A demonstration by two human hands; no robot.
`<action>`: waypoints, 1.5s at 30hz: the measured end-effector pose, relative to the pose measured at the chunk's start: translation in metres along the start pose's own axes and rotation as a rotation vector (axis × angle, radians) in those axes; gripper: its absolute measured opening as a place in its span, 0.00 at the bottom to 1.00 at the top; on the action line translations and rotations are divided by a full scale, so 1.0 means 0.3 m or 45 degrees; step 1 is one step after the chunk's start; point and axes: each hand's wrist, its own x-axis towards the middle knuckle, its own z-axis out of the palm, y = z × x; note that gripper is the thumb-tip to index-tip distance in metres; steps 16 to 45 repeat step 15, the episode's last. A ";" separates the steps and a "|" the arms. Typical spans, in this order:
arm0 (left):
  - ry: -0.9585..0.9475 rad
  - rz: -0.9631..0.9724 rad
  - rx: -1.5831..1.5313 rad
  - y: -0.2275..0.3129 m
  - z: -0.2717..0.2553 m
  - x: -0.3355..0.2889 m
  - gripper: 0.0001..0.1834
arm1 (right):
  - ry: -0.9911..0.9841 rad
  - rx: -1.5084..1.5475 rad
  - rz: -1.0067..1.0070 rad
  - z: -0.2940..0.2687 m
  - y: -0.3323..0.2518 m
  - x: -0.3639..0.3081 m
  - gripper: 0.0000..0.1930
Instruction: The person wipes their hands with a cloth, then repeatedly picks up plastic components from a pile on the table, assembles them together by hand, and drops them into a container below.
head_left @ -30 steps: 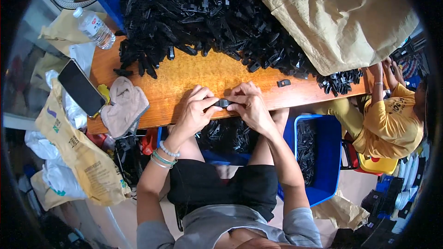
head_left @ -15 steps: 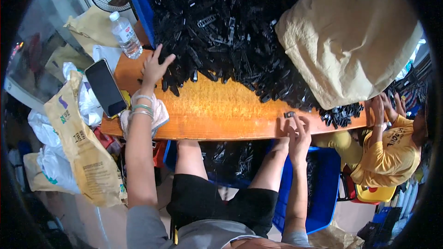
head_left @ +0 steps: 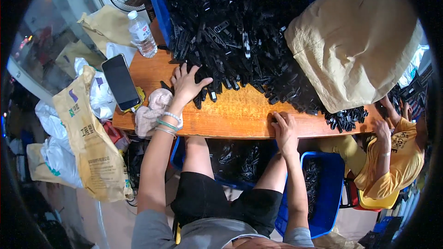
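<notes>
My left hand (head_left: 188, 84) lies over the near left edge of a heap of small black plastic parts (head_left: 221, 41), its fingers and thumb spread. The pile spills from a blue bin (head_left: 157, 7) onto the wooden table (head_left: 230, 120). At the table's front edge, to the right, my right hand (head_left: 286, 133) rests with bent fingers slightly apart on the wood. No part shows in it. A crumpled pink cloth (head_left: 152, 113) lies beside my left wrist.
A brown paper sack (head_left: 350, 46) covers the heap's right side. Left stand a water bottle (head_left: 143, 36) and a phone (head_left: 121, 83). A blue crate (head_left: 330, 193) of black parts sits below the table. On the right, a person in yellow (head_left: 392, 157) works at the same table.
My left hand has shifted right along the heap's near edge. The small black part seen in my right hand no longer shows there. The whole view has shifted slightly.
</notes>
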 end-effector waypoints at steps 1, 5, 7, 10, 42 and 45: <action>0.001 0.047 -0.024 -0.002 0.000 -0.008 0.42 | 0.018 0.075 -0.015 0.017 -0.006 -0.001 0.15; 0.263 0.086 -0.369 -0.018 -0.060 0.010 0.32 | 0.092 0.213 -0.099 0.063 -0.093 0.009 0.08; 0.423 -0.150 -0.570 -0.063 -0.098 0.079 0.28 | 0.102 0.299 -0.166 0.069 -0.166 0.033 0.07; 0.713 -0.132 -0.378 -0.285 -0.080 0.277 0.16 | 0.100 0.354 -0.254 0.129 -0.280 0.075 0.06; 0.328 -0.033 -0.403 -0.570 0.039 0.524 0.30 | -0.050 0.640 -0.105 0.208 -0.280 0.056 0.09; 0.328 -0.033 -0.403 -0.570 0.039 0.524 0.30 | -0.050 0.640 -0.105 0.208 -0.280 0.056 0.09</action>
